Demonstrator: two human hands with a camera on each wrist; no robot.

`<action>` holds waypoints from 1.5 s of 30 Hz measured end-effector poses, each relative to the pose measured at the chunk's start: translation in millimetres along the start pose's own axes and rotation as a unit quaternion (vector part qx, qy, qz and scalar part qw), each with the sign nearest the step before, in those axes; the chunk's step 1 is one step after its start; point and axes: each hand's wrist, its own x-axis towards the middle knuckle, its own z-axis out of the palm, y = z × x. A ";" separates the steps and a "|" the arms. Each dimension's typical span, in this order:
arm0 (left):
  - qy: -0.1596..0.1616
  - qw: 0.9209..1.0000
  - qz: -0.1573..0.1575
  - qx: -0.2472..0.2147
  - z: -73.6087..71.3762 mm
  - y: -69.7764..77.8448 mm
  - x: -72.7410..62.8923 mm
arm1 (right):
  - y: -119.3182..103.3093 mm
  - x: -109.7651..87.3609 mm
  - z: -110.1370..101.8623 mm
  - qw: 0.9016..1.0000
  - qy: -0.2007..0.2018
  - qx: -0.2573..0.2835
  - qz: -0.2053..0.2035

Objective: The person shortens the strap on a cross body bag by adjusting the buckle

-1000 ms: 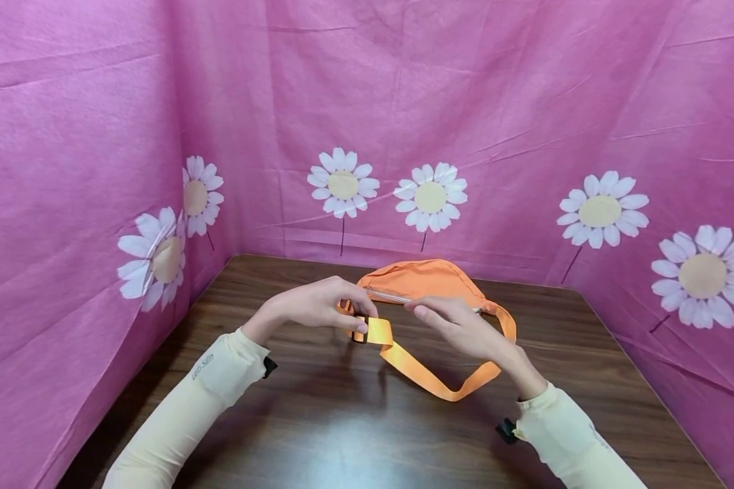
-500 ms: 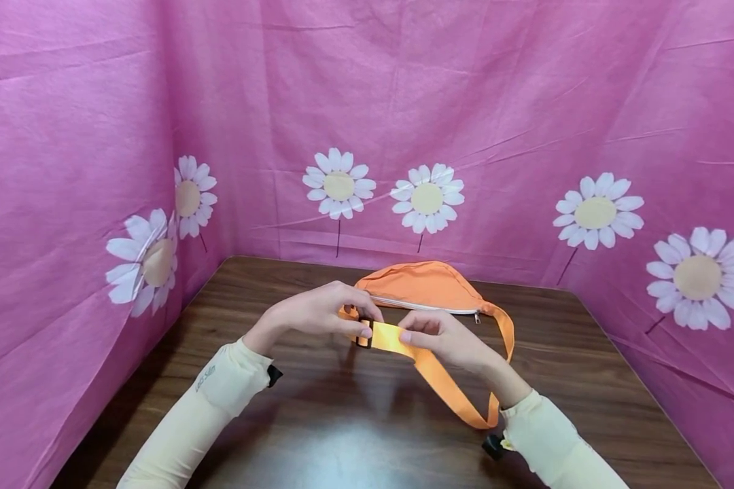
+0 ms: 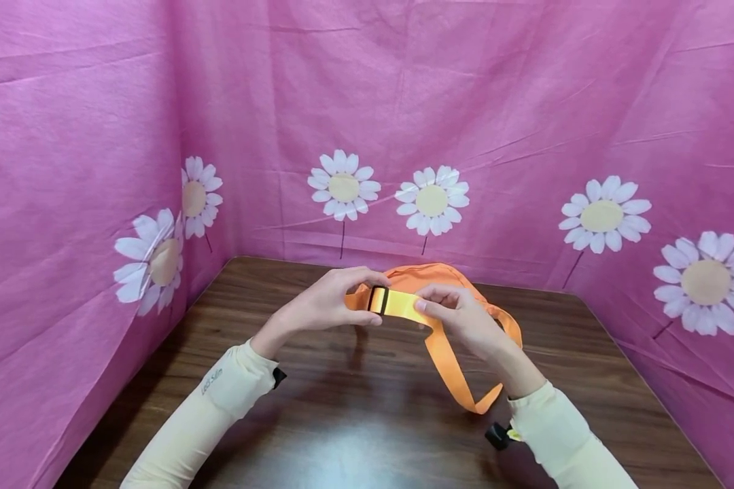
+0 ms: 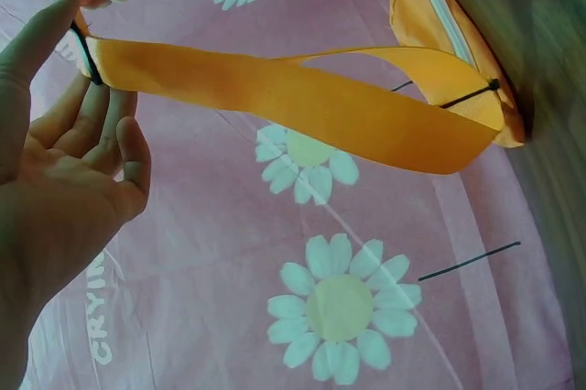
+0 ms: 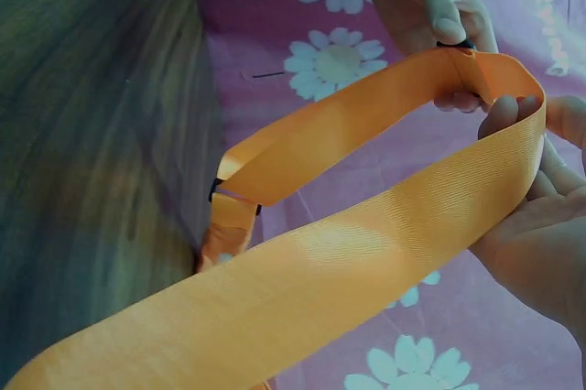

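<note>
An orange waist bag lies at the back of the table, partly hidden behind the hands in the head view. My left hand pinches the black slider buckle of its strap between thumb and fingers, lifted off the table. Just right of the buckle, my right hand pinches the flat orange strap between thumb and fingers. From there the strap hangs in a loop and runs back to the bag. In the left wrist view, the bag's white zipper shows.
A dark wood-grain table lies beneath the hands. Pink cloth printed with white daisies stands around its back and sides. Near the bag, another black buckle sits on the strap in the right wrist view.
My right hand has left the bag's zipper side and taken hold of the strap. Both hands have risen slightly with it, and the buckle has turned to face the head camera.
</note>
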 end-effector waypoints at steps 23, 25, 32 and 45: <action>0.043 0.998 -0.017 -0.053 19.7 -6.8 24.8 | -10.6 6.5 -14.8 0.996 0.074 -0.002 0.042; 0.045 0.998 -0.009 -0.045 20.9 -7.4 27.7 | -10.8 6.0 -16.3 0.996 0.078 -0.004 0.043; 0.042 0.998 0.001 -0.038 19.4 -7.5 33.6 | -11.1 8.7 -20.2 0.996 0.080 -0.005 0.032; 0.035 0.999 0.027 -0.029 23.2 -10.4 44.8 | -10.4 8.8 -23.9 0.992 0.086 0.025 0.088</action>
